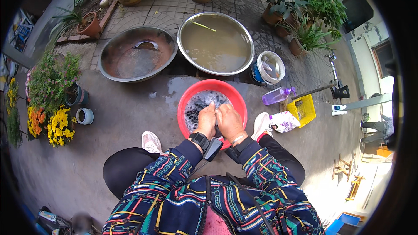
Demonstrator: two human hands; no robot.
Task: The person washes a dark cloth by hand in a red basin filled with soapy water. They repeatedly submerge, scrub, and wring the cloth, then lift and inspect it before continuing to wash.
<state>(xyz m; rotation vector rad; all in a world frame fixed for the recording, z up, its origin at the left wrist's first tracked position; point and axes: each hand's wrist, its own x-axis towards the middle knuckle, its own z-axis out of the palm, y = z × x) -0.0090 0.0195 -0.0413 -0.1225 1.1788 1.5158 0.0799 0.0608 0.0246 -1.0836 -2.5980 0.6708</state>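
Observation:
A red plastic basin (240, 99) sits on the ground between my feet, with foamy, soapy water (210, 96) in it. Dark wet cloth (193, 115) lies partly under the suds. My left hand (206, 118) and my right hand (230, 120) are side by side over the basin, knuckles nearly touching. Both have fingers curled around the dark cloth, and a bit of it shows below, between the wrists. The fingertips and most of the gripped cloth are hidden by the hands.
Beyond the basin stand a worn metal bowl (130, 63) and a large steel basin (215, 52) of murky water. To the right are a white bucket (272, 68), a purple bottle (276, 96), a plastic bag (284, 121) and a yellow basket (305, 114). Potted flowers (58, 127) stand left.

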